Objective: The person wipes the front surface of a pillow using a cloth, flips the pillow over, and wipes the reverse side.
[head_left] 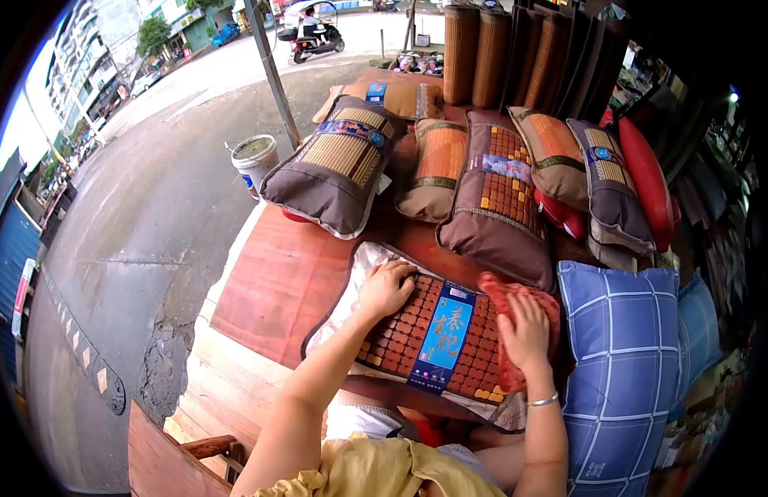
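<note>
In front of me lies a pillow (pixel 390 338) with brown tile beads, light cloth ends and a dark edge. A blue paper band (pixel 446 331) with Chinese characters wraps around its middle. My left hand (pixel 387 288) rests on the pillow's light left end, fingers lying on it and holding nothing. Toward the pillow's right end, my right hand (pixel 526 330) has a crumpled red cloth (pixel 510 364) under its palm and fingers, pressed against the beads. The cloth hides part of that end.
Several other pillows, one a grey bamboo-faced pillow (pixel 338 161), lie behind on the wooden table (pixel 264 286). Blue checked pillows (pixel 620 356) are close on my right. Rolled mats (pixel 461 58) stand at the back. A white bucket (pixel 255 159) and a pole (pixel 272 70) are at the left.
</note>
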A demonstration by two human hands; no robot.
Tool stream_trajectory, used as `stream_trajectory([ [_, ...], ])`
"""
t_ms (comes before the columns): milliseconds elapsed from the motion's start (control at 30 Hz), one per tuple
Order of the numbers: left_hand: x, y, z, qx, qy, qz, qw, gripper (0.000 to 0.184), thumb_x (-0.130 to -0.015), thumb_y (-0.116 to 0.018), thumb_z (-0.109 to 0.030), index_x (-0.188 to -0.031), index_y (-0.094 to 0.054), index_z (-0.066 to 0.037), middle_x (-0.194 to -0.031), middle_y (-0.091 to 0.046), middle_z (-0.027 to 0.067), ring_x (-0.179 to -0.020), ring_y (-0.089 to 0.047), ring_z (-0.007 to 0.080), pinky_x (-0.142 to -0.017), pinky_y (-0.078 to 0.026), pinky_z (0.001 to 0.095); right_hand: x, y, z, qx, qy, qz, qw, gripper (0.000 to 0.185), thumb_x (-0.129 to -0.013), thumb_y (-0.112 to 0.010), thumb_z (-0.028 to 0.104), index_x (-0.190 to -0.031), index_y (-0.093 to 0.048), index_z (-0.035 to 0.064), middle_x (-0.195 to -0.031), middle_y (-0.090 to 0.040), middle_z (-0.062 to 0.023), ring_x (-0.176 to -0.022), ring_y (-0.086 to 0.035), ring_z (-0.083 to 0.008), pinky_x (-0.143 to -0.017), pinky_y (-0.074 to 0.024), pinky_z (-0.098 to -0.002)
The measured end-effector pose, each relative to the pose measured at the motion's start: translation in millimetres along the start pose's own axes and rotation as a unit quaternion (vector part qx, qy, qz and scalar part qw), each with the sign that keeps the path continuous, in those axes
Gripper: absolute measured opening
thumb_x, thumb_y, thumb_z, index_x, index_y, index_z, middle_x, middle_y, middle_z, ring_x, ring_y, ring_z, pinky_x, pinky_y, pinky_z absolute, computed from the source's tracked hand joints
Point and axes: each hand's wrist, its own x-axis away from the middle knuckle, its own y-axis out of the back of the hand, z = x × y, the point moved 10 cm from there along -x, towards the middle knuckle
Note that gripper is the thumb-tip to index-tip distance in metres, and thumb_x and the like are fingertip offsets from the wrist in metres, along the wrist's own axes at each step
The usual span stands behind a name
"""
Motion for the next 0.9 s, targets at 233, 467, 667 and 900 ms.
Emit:
stream_trajectory([
  [233, 6, 8, -10, 0.012, -0.017, -0.015, 1.000, 0.030, -0.087, -0.056, -0.022, -0.108, -0.072, -0.007, -0.113, -0.068, 0.0157, -0.109, -0.062, 0.0346, -0.099, -0.047, 0.0421, 76, 25, -3, -0.045, -0.036, -0.062, 0.996, 0.059, -0.098, -0.050, 0.025, -0.150, -0.036, 0.0014, -0.155, -0.032, -0.0243, -0.145, -0.026, -0.0399, -0.119, -0.0218, -0.0489],
  [467, -7, 2, -6, -0.018, -0.023, -0.024, 0.999, 0.033, -0.089, -0.054, -0.029, -0.112, -0.072, -0.014, -0.119, -0.067, 0.0083, -0.120, -0.058, 0.0258, -0.109, -0.037, 0.0437, 72, -4, 97, 0.091, 0.134, -0.031, 0.986, 0.073, -0.087, -0.062, 0.042, -0.147, -0.042, 0.0048, -0.153, -0.037, -0.0225, -0.145, -0.028, -0.0398, -0.117, -0.0204, -0.0580],
  [667, 3, 6, 1, -0.023, 0.009, -0.036, 0.999, 0.026, -0.089, -0.055, -0.024, -0.102, -0.071, -0.008, -0.108, -0.069, 0.0137, -0.103, -0.063, 0.0342, -0.095, -0.046, 0.0451, 20, -12, 146, 0.061, 0.198, -0.020, 0.978, 0.065, -0.088, -0.062, 0.041, -0.141, -0.050, 0.0066, -0.145, -0.047, -0.0192, -0.140, -0.036, -0.0369, -0.115, -0.0257, -0.0548],
  [900, -3, 14, -7, 0.016, -0.038, -0.054, 0.998, 0.026, -0.085, -0.058, -0.024, -0.099, -0.075, -0.010, -0.108, -0.070, 0.0130, -0.107, -0.064, 0.0303, -0.099, -0.047, 0.0432, 35, 14, 0, -0.013, 0.024, -0.069, 0.997, 0.062, -0.092, -0.059, 0.034, -0.144, -0.046, 0.0043, -0.150, -0.043, -0.0196, -0.142, -0.034, -0.0353, -0.115, -0.0272, -0.0511],
])
